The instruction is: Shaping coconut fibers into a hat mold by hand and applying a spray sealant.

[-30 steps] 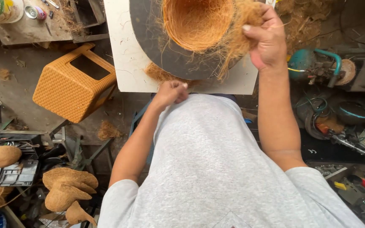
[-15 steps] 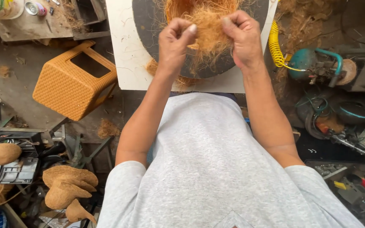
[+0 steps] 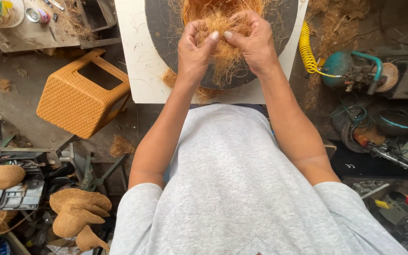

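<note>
Pulling a tuft of coir fibre (image 3: 223, 33) apart above the dark round disc (image 3: 161, 28) on the counter (image 3: 138, 71), my left grip (image 3: 195, 45) has joined my right grip (image 3: 253, 42), both now pinched tight on it

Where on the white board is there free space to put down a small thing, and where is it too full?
Free: the white board's left strip, between the dark disc and the board's left edge. The right strip beside the yellow coiled hose is narrower. Crowded: the disc's middle, where the left hand and right hand pull the orange fibre, with loose fibre at the front edge.
</note>
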